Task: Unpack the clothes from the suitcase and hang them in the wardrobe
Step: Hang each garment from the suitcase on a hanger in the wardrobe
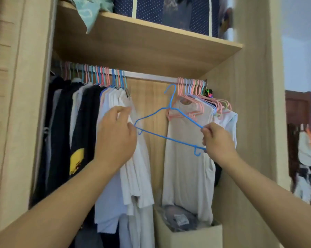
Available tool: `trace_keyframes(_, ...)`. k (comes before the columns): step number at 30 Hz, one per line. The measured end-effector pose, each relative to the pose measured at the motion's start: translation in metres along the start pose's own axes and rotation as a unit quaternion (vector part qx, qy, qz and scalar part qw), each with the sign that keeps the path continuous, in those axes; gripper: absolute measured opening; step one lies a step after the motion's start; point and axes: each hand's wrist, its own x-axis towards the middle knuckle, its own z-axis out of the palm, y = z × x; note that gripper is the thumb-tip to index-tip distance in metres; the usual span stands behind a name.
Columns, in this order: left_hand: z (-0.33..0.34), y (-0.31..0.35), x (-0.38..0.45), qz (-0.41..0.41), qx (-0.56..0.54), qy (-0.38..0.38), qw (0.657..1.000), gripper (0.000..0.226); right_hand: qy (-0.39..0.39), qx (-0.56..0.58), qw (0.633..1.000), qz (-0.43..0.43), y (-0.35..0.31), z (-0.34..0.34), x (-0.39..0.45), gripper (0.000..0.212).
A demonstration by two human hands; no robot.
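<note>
Up on the wardrobe shelf (151, 43) stand navy dotted storage bags (169, 13) with white trim, a crumpled teal cloth (90, 9) beside them on the left. Low down, between the two groups of hanging clothes, an open beige fabric bin (190, 235) holds grey items wrapped in clear plastic.

The left hand (115, 136) reaches up with fingers curled, thumb and forefinger pinching a fold of the white shirt (135, 167) at the right end of the left group. The right hand (217, 140) is raised at about the same height, its fingertips pinching the right end of a blue hanger (161, 111). The hanger is empty and tilted, its left shoulder just beside the left hand, its hook up near the metal rail (151, 76) but not on it.

The hanger is thin, coated wire with small hooks under each end. On the rail, pink, blue and green hangers crowd both ends, leaving a bare stretch in the middle. To the left hang dark garments (65, 122), one with a yellow print, then pale shirts; to the right a soft beige sleeveless top (186, 158) hangs on a pink hanger. The wardrobe is light wood-grain board, with a woven-looking back panel (151, 104).
</note>
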Motion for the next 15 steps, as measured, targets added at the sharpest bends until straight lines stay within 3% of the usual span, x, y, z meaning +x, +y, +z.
trace_keyframes(2,0.033,0.053,-0.035,-0.003,-0.127,-0.106,0.986,0.054,-0.036,0.057,0.996,0.051,0.021,-0.044,-0.053,0.020)
trace_keyframes(4,0.066,0.096,-0.078,-0.006,-0.182,-0.169,0.968,0.058,-0.063,0.091,0.989,0.099,0.048,-0.098,-0.111,0.018)
trace_keyframes(9,0.112,0.183,-0.227,0.046,-0.142,-0.257,0.955,0.054,-0.080,0.140,0.946,0.282,0.131,-0.273,-0.289,0.017)
trace_keyframes(11,0.113,0.225,-0.288,0.045,-0.136,-0.333,0.932,0.047,-0.075,0.114,0.925,0.355,0.163,-0.354,-0.367,0.018)
trace_keyframes(13,0.110,0.279,-0.345,0.017,-0.201,-0.483,0.852,0.046,-0.055,0.101,0.902,0.416,0.185,-0.434,-0.443,0.019)
trace_keyframes(15,0.089,0.341,-0.405,-0.005,-0.277,-0.623,0.731,0.046,-0.043,0.080,0.872,0.480,0.196,-0.509,-0.519,0.022)
